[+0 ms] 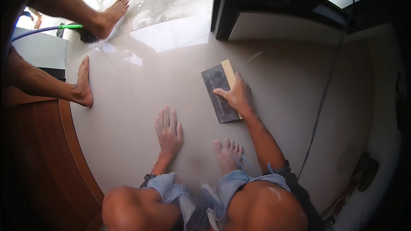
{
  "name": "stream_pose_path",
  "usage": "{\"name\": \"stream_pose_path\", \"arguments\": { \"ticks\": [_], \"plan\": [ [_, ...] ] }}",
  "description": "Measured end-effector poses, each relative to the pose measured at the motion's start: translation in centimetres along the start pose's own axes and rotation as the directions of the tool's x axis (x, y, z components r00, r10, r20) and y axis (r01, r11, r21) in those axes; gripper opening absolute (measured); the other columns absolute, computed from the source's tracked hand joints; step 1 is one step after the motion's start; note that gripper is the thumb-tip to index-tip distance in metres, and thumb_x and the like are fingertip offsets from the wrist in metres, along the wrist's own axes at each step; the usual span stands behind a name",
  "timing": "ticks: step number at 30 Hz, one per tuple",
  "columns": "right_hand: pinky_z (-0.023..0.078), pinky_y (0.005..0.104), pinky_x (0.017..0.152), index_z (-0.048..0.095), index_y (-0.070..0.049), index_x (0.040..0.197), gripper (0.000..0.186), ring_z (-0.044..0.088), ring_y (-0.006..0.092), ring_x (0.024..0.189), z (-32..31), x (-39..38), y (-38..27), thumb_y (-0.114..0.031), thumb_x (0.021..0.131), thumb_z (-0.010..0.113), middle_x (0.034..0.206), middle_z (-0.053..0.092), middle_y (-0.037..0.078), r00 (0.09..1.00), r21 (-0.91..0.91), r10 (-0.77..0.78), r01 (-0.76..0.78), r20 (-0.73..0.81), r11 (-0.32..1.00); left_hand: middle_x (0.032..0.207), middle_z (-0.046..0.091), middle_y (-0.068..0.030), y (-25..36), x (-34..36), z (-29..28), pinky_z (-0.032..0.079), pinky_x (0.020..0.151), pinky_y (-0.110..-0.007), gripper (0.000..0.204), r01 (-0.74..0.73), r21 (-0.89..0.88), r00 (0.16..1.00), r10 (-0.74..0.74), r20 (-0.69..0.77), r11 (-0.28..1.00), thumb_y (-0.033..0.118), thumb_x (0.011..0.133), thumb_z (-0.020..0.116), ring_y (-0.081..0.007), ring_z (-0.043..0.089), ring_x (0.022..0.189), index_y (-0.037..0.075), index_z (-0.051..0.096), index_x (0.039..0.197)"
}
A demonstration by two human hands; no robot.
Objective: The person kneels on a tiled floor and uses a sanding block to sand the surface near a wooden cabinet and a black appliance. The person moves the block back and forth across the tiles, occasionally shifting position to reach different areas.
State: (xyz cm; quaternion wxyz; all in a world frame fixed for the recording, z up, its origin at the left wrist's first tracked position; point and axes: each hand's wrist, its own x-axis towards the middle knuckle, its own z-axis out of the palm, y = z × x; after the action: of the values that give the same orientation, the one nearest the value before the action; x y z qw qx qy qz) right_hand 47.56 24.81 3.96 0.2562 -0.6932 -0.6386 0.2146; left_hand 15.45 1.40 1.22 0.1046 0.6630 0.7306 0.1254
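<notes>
R hand [239, 97] was clamped on float [219, 102]; L hand [169, 133] was laid palm-down on floor [124, 141], nothing gripped. Even pressure was prob. needed, w/ float kept flat.

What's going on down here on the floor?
A person's right hand grips a dark rectangular block with a pale strip along one edge, thumb over its dark face. Their left hand rests palm down on the pale floor, fingers pointing away from them. Another person's bare feet are at the left.
</notes>
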Motion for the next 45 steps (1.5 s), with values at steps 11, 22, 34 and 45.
{"name": "stream_pose_path", "arguments": {
  "ticks": [11,22,34,45],
  "plan": [
    [0.056,0.0516,0.107,0.055,0.009,0.145,0.096,0.07,0.0477,0.126,-0.1,-2.2,-3.7,-0.04,0.077,0.102,0.133,0.071,0.035,0.994,-0.209,0.042,-0.021,0.096,0.978,0.179,0.038,-0.018,0.6,0.9,0.6,0.021,0.134,-0.06,0.061,-0.003,-0.025,1.0,0.002,-0.022,1.0,0.021,0.108,0.059,-0.0383,0.032,0.166,0.008,0.051,0.167],
    [0.054,0.0505,0.111,0.054,0.01,0.146,0.102,0.069,0.0475,0.129,-2.0,-0.3,-5.4,-0.044,0.074,0.103,0.135,0.069,0.036,0.96,-0.225,0.182,-0.133,0.213,0.965,0.179,0.038,-0.0158,0.8,1.2,0.8,0.023,0.133,-0.061,0.063,0.012,-0.029,1.0,-0.012,-0.019,1.0,0.022,0.106,0.061,-0.038,0.033,0.166,0.007,0.051,0.166],
    [0.055,0.0478,0.107,0.056,0.01,0.145,0.111,0.07,0.0434,0.127,0.8,-0.5,-2.2,-0.055,0.069,0.104,0.137,0.07,0.033,0.966,-0.098,0.147,-0.129,0.211,0.987,0.179,0.039,-0.0137,-0.1,0.7,0.9,0.021,0.134,-0.06,0.059,0.01,-0.074,0.999,-0.012,-0.029,0.997,0.019,0.107,0.061,-0.0355,0.032,0.167,0.007,0.054,0.164],
    [0.058,0.0487,0.107,0.048,0.013,0.153,0.123,0.07,0.0449,0.127,3.2,1.2,1.4,-0.053,0.066,0.106,0.137,0.068,0.034,0.998,-0.225,-0.016,0.003,-0.054,0.974,0.178,0.042,-0.0135,1.2,1.5,0.7,0.02,0.134,-0.061,0.059,0.003,-0.099,1.0,-0.005,-0.023,0.995,0.016,0.106,0.062,-0.0374,0.033,0.166,0.006,0.055,0.163]
  ]
}}
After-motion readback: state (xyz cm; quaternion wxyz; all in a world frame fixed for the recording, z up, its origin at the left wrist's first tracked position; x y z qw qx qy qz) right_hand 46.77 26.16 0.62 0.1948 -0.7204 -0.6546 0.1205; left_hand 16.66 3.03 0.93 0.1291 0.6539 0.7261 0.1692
